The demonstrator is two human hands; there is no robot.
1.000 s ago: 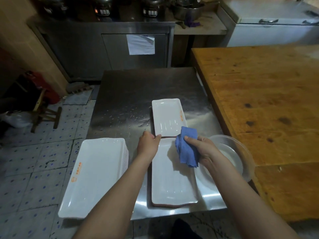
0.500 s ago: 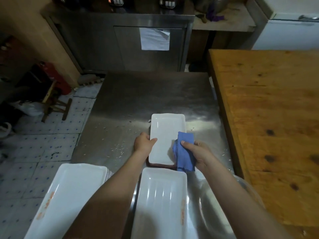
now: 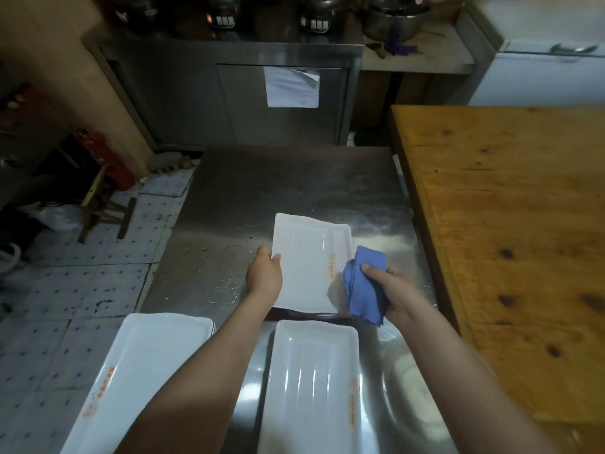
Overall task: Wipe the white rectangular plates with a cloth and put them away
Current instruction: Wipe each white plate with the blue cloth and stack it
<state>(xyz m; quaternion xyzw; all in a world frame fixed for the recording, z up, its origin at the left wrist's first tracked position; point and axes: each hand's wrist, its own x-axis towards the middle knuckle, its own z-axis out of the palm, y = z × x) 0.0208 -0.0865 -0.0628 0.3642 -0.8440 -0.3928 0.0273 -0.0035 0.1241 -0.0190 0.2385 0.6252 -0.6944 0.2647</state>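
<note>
The white plate (image 3: pixel 307 267) at centre is showing orange lettering along its right rim; the cloth (image 3: pixel 363 290) beside it is showing plain blue. The bench (image 3: pixel 294 178) is gleaming grey. At left, the pale floor tiles (image 3: pixel 82 290) are showing a blue dot pattern.

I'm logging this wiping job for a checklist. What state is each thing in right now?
Far plate, face up, gripped at its left edge.
Near plate, flat on the steel table, untouched.
Plate stack, piled at the table's left edge.
Blue cloth, bunched in the right hand at the far plate's right edge.
Left hand, grips the far plate.
Cabinet door, shut.
</note>
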